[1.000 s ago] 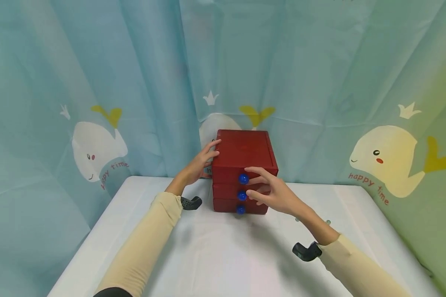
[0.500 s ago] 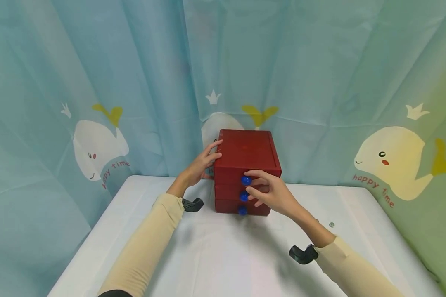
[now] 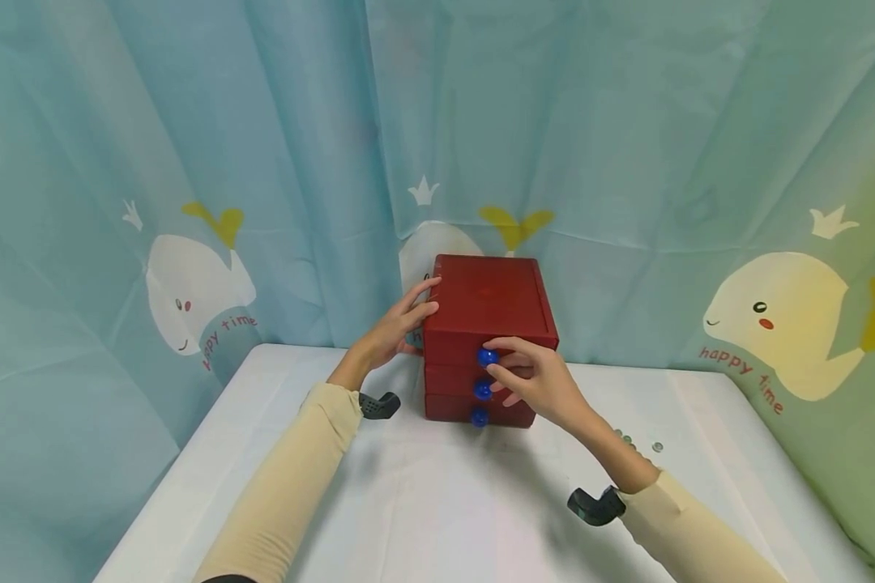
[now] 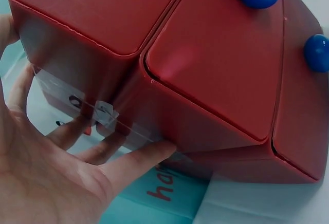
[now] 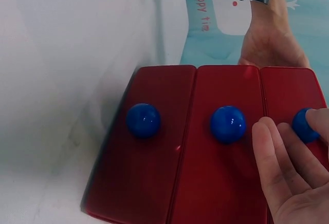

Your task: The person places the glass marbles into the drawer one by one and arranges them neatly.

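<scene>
A red cabinet (image 3: pixel 492 295) with three drawers stands at the back of the white table, every drawer flush with its front. Each drawer has a round blue knob. My right hand (image 3: pixel 543 385) pinches the top drawer's knob (image 3: pixel 488 357) between thumb and forefinger; the other fingers extend near the middle knob (image 5: pixel 227 124). Below it, the bottom knob (image 3: pixel 479 418) is untouched. My left hand (image 3: pixel 392 330) rests with spread, fairly straight fingers against the cabinet's left side, fingertips at its top edge. In the left wrist view, clear tape (image 4: pixel 61 88) shows on that side.
Several small glassy pieces (image 3: pixel 658 447) lie on the white table (image 3: pixel 408 502) to the right, partly behind my right forearm. A blue-green curtain (image 3: pixel 299 162) with printed whales hangs close behind the cabinet and along the sides.
My right thumb and forefinger have closed in around the top knob. The left hand keeps its place against the cabinet. The head view has shifted slightly, and the drawers look unmoved.
</scene>
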